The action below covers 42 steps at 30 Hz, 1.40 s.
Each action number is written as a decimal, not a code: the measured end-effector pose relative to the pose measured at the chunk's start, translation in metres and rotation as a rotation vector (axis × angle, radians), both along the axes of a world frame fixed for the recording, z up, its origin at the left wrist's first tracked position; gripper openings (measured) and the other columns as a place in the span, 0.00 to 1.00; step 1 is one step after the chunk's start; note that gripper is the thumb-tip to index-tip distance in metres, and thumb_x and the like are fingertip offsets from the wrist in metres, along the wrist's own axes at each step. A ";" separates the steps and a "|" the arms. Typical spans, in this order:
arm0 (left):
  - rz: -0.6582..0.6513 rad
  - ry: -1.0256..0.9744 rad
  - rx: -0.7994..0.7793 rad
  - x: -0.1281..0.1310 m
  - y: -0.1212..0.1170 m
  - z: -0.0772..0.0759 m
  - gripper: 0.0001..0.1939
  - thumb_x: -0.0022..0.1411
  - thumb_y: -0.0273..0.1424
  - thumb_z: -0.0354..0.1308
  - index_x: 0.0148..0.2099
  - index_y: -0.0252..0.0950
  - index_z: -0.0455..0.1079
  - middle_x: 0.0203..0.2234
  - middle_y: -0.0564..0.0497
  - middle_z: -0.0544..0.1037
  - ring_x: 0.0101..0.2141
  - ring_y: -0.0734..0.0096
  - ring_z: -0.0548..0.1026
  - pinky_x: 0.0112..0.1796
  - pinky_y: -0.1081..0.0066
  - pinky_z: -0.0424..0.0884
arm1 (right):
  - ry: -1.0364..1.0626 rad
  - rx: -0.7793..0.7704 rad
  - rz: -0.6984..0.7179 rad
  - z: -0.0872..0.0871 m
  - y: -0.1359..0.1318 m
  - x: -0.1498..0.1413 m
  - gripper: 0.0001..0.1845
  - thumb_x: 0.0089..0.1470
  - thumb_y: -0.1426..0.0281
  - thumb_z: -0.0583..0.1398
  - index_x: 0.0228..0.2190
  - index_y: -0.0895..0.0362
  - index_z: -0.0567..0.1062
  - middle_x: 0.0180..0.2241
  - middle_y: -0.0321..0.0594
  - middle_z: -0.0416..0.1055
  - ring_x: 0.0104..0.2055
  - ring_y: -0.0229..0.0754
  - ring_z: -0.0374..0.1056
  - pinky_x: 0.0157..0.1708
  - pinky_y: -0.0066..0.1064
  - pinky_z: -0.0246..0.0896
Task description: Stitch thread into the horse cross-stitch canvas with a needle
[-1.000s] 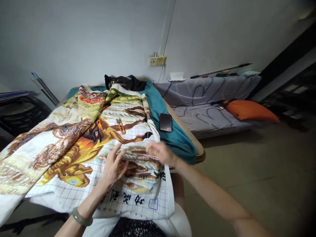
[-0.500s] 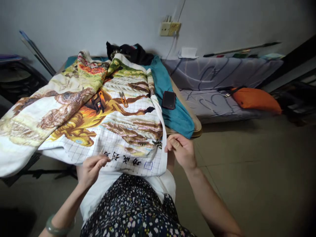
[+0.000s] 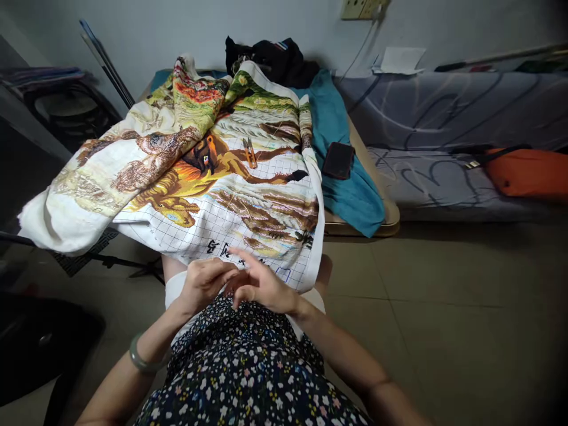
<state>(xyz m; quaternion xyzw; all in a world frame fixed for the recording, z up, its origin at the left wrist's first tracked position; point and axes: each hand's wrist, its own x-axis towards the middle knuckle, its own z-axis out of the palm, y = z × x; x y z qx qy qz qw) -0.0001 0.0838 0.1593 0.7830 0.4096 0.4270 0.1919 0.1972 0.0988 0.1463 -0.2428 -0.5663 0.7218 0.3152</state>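
Note:
My left hand [image 3: 205,285] is closed in a pinch above my lap; whatever it holds is too small to make out. Touching or nearly touching its fingertips is my right hand [image 3: 265,287], its thumb and fingers apart. Just beyond both hands lies the near edge of a large cross-stitch cloth [image 3: 202,234], partly stitched in brown, gold and green, with a printed grid and black characters. Its left part is folded over. Orange-handled thread snips [image 3: 249,154] rest on the stitched area.
A dark phone [image 3: 338,160] lies on a teal cloth [image 3: 355,204] right of the embroidery. Dark fabric [image 3: 277,62] is bunched at the back. A grey patterned sofa [image 3: 426,118] with an orange cushion [image 3: 528,171] stands to the right, a stacked chair [image 3: 66,106] to the left.
My hands were wide apart at the cloth's near edge; they have come together over my lap. My right hand's fingers have spread from a pinch. The view has shifted left and down.

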 end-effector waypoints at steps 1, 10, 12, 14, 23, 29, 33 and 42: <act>0.031 -0.001 0.034 -0.002 0.001 0.002 0.10 0.64 0.32 0.58 0.32 0.35 0.77 0.20 0.51 0.78 0.20 0.78 0.73 0.25 0.80 0.67 | -0.034 -0.044 0.044 -0.004 -0.002 -0.005 0.30 0.53 0.53 0.64 0.51 0.58 0.70 0.24 0.34 0.71 0.20 0.33 0.65 0.20 0.25 0.63; 0.636 0.048 -0.012 -0.083 -0.004 -0.011 0.13 0.59 0.39 0.61 0.31 0.35 0.78 0.22 0.52 0.80 0.20 0.75 0.73 0.25 0.76 0.67 | -0.284 0.053 -0.265 -0.010 0.029 0.095 0.19 0.52 0.56 0.66 0.25 0.59 0.75 0.21 0.36 0.68 0.17 0.30 0.58 0.16 0.24 0.52; 0.650 0.020 -0.052 -0.083 -0.006 -0.020 0.13 0.58 0.40 0.62 0.31 0.35 0.78 0.21 0.52 0.79 0.20 0.76 0.71 0.25 0.76 0.65 | -0.128 -0.008 -0.347 -0.009 0.023 0.100 0.21 0.51 0.53 0.65 0.24 0.58 0.71 0.27 0.38 0.72 0.17 0.30 0.58 0.18 0.26 0.55; 0.583 0.020 -0.121 -0.073 -0.009 -0.029 0.13 0.58 0.40 0.62 0.31 0.34 0.78 0.20 0.52 0.79 0.20 0.76 0.71 0.25 0.77 0.65 | 0.036 -0.065 -0.475 -0.007 0.018 0.098 0.25 0.50 0.48 0.64 0.23 0.55 0.65 0.33 0.39 0.73 0.17 0.28 0.54 0.19 0.28 0.56; 0.165 0.146 -0.510 -0.030 -0.013 -0.064 0.18 0.64 0.43 0.56 0.35 0.34 0.79 0.24 0.49 0.79 0.19 0.76 0.69 0.23 0.76 0.64 | 0.225 -0.054 -0.757 -0.008 0.030 0.093 0.20 0.56 0.50 0.60 0.25 0.52 0.68 0.19 0.27 0.38 0.19 0.33 0.34 0.18 0.26 0.41; 0.202 0.080 -0.366 -0.010 -0.009 -0.048 0.14 0.62 0.40 0.60 0.45 0.37 0.77 0.52 0.41 0.75 0.18 0.84 0.65 0.25 0.75 0.69 | 0.005 -0.085 -0.584 -0.021 0.022 0.077 0.25 0.57 0.62 0.60 0.55 0.52 0.67 0.19 0.27 0.49 0.20 0.34 0.45 0.20 0.28 0.49; 0.124 -0.194 -0.291 0.025 0.000 -0.027 0.14 0.63 0.36 0.60 0.49 0.38 0.73 0.55 0.40 0.71 0.23 0.85 0.69 0.29 0.76 0.73 | -0.080 0.007 -0.451 -0.022 0.017 0.057 0.34 0.59 0.61 0.59 0.63 0.48 0.54 0.19 0.27 0.51 0.20 0.36 0.46 0.19 0.29 0.48; -0.086 -0.438 -0.749 0.064 0.019 -0.036 0.16 0.59 0.42 0.63 0.40 0.34 0.74 0.22 0.53 0.73 0.21 0.77 0.67 0.23 0.76 0.64 | -0.306 0.187 -0.345 -0.007 0.013 0.042 0.31 0.63 0.63 0.55 0.64 0.51 0.54 0.21 0.29 0.56 0.22 0.35 0.51 0.22 0.28 0.49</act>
